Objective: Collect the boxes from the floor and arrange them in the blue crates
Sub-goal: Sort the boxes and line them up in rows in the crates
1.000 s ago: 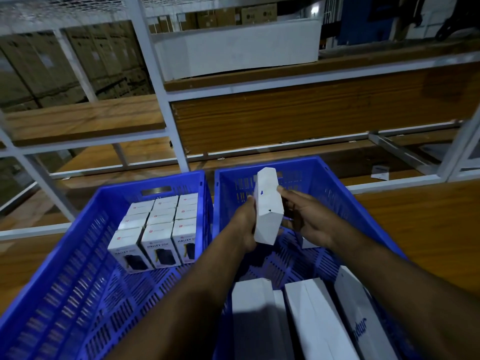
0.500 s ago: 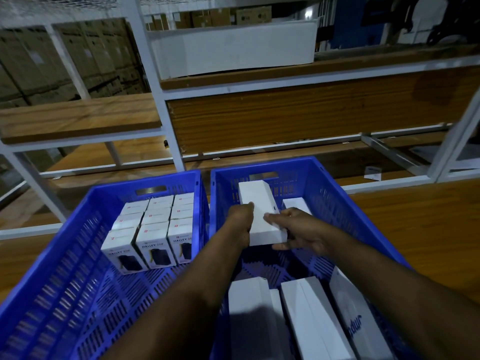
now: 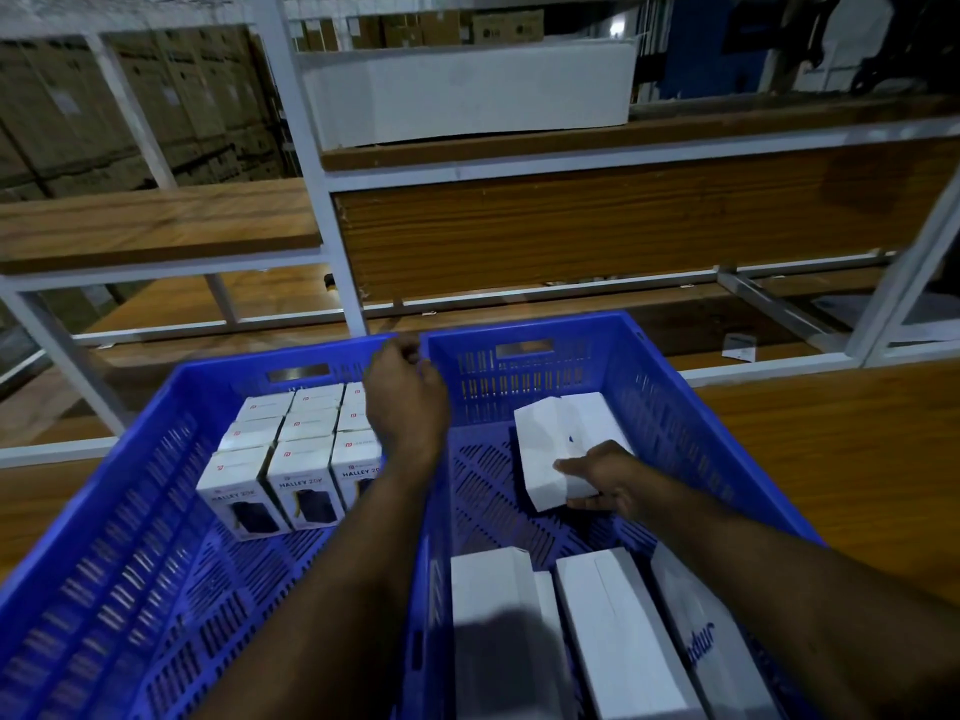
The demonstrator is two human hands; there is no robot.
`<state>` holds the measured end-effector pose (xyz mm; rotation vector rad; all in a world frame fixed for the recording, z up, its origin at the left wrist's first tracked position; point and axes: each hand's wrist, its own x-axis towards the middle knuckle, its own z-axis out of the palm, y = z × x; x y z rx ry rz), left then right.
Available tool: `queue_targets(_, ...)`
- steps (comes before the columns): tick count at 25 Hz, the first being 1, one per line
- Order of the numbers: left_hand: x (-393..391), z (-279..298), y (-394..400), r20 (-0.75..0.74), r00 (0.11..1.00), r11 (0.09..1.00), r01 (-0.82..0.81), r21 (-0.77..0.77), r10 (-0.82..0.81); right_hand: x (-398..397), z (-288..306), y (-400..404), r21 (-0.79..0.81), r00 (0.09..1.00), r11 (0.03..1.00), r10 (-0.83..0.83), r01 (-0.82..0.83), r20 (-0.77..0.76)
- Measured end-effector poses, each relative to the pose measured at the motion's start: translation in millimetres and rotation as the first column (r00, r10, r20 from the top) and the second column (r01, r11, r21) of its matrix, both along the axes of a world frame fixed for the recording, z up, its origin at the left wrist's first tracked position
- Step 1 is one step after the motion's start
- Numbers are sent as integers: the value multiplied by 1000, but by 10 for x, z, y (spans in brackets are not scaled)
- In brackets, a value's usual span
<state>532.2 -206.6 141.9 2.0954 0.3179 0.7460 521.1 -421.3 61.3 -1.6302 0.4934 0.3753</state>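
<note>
While two blue crates sit side by side on a wooden tabletop, the left crate holds small white printed boxes packed upright against its far wall in three columns; eight tops are plainly countable, with the rest of the right column hidden behind the left forearm. Three front boxes show lettering and a dark picture on their faces.

The right crate holds plain white boxes. One white box lies toward the far right corner, slightly askew, with another white box just behind it. Three more long white boxes lie along the near end of this crate, the rightmost tilted against the wall and bearing blue script.

The right hand reaches into the right crate, its grip closed lightly on the near end of the askew box, thumb on top and fingers beneath. The left hand hovers over the divide between the two crates, fingers curled inward near the rims; whether that grip has hold of the crate edge cannot be told.

Behind stand a white metal rack with wooden shelves, a long white carton, and stacked brown cartons.
</note>
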Motion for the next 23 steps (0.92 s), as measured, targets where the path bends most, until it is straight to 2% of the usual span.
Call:
queue_targets(4,31,-62,122,-130,991,999,1,-53,-8,44,-111,-20,-16,999,999,-49,49,-2)
queue_targets(8,19,-57,96,-142,990,1000,23,4,-22,38,-128,-1,72,998,996,-57,60,-39)
queue_targets(12,7,-62,57,-202,975,987,116,110,-92,106,-217,-39,179,984,968,-177,175,-4)
queue_targets(13,3,-63,37,-213,967,978,169,126,-140,109,-215,-35,145,984,974,-176,175,-4)
queue_targets(15,0,-74,25,-210,955,961,239,137,-208,90,-179,-8,-157,993,982,-110,103,-31)
queue_targets(16,0,-79,29,-205,954,959,249,132,-219,70,-151,-1,-406,997,914,-32,3,-64)
queue_targets(17,-5,-77,34,-203,954,960,249,126,-221,26,-109,2,-640,993,761,59,-108,-98)
queue_targets(18,-4,-80,41,-203,954,962,246,119,-219,-9,-83,0,-807,985,570,150,-155,-84)
queue_targets(19,-4,-81,45,-205,954,963,245,112,-219,-36,-75,-10,-900,966,411,254,-148,-43)
queue_targets(20,-3,-83,45,-205,953,963,246,106,-221,-40,-93,-24,-946,927,309,375,-104,20)
queue_targets(21,-2,-81,42,-206,953,963,248,103,-224,-50,-103,-14,-966,860,249,506,-66,71)
queue_targets(23,7,-76,44,-209,952,963,250,100,-226,-36,-180,37,-991,663,112,748,-78,32)
